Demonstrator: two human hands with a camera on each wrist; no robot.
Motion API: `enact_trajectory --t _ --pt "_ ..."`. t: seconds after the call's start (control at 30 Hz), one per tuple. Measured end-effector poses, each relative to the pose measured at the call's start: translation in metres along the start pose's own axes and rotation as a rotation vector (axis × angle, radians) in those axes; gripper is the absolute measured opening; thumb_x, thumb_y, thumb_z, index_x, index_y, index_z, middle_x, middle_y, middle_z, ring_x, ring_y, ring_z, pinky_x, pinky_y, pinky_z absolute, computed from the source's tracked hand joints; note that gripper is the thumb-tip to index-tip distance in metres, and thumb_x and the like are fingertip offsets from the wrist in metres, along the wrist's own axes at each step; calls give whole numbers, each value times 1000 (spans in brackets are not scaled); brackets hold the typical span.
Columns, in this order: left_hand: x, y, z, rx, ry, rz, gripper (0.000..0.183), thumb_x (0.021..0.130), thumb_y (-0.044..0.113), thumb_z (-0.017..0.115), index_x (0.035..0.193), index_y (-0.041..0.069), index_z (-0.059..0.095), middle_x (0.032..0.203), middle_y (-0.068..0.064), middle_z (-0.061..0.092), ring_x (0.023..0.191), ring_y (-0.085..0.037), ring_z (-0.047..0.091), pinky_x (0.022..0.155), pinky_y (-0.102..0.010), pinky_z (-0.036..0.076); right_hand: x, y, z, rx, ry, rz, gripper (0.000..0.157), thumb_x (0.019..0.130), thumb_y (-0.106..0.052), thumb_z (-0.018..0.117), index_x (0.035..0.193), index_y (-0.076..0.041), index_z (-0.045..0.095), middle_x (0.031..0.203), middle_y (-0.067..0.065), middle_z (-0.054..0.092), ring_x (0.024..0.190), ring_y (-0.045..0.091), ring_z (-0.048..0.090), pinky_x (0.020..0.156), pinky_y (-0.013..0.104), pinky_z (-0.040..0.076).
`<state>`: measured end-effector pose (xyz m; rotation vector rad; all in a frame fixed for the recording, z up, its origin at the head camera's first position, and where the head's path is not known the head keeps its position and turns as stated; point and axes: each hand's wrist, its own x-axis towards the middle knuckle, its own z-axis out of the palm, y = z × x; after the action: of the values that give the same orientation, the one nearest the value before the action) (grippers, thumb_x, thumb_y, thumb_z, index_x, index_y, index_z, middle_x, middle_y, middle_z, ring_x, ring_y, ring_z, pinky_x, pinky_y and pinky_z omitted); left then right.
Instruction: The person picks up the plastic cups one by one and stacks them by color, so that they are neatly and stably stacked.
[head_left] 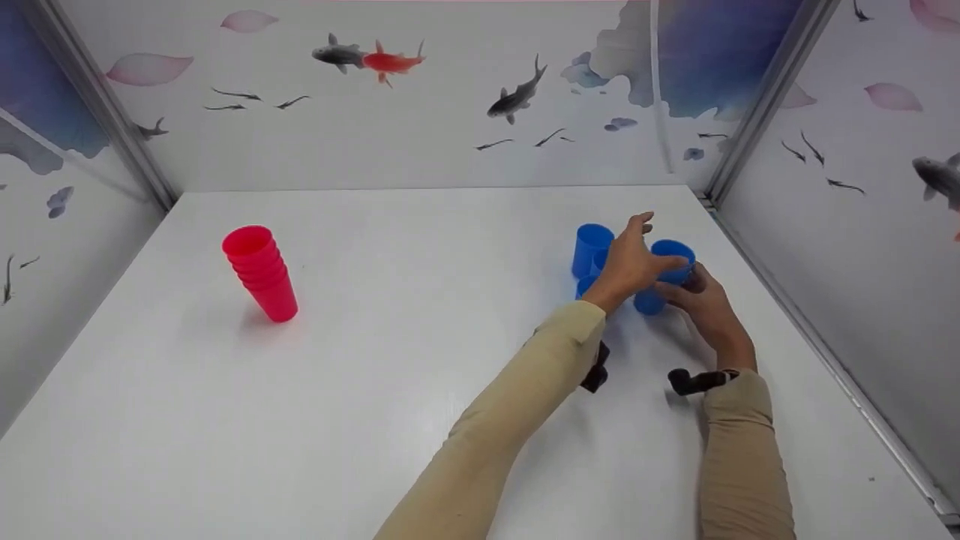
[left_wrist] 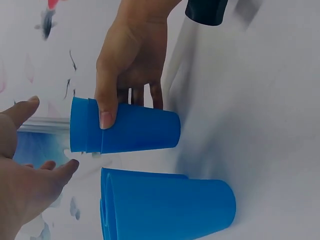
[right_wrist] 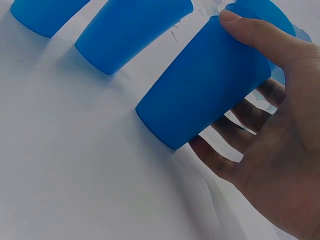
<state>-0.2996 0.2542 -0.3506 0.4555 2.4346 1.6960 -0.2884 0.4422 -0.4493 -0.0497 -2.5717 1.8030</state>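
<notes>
My right hand point(head_left: 709, 309) grips a small stack of nested blue cups point(left_wrist: 142, 130) from the side, thumb on one face and fingers round the other. The stack stands upright on the table, its rims close together in the left wrist view. Over the top of that stack is my left hand point(head_left: 628, 264), thumb and fingers spread. In the left wrist view its fingertips are just short of the top rim, with nothing between them. Left of the stack stand several more blue cups point(head_left: 591, 253), partly hidden behind my left hand and wrist.
A leaning-looking stack of red cups point(head_left: 274, 292) stands on the left side of the white table point(head_left: 375, 360). Printed panels with fish rise at the back point(head_left: 450, 150) and both sides. A metal rail point(head_left: 832, 360) runs along the right edge, near my right arm.
</notes>
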Motion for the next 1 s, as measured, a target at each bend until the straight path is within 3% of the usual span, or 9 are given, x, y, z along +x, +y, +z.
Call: enact_trajectory --t 0.43,0.67,1.0 --pt "-23 -29 -33 -21 -67 92 69 92 34 73 151 20 40 151 -1 52 141 -17 48 112 -32 47 -6 0 -5 -11 1 39 99 94 -46 67 161 -11 3 168 19 15 154 41 19 123 60 23" --pt "-31 -39 -51 5 -59 97 68 92 34 73 150 19 40 151 -2 52 141 -18 48 113 -34 46 -4 1 -4 51 11 13 92 97 -37 66 161 -11 6 167 21 17 153 42 20 122 61 24" --pt "-40 -68 -68 -3 -31 50 79 89 39 75 153 18 35 155 -6 47 145 -22 44 115 -42 44 4 -1 2 13 3 22 96 95 -42 67 162 -12 4 167 20 15 154 41 20 122 60 25"
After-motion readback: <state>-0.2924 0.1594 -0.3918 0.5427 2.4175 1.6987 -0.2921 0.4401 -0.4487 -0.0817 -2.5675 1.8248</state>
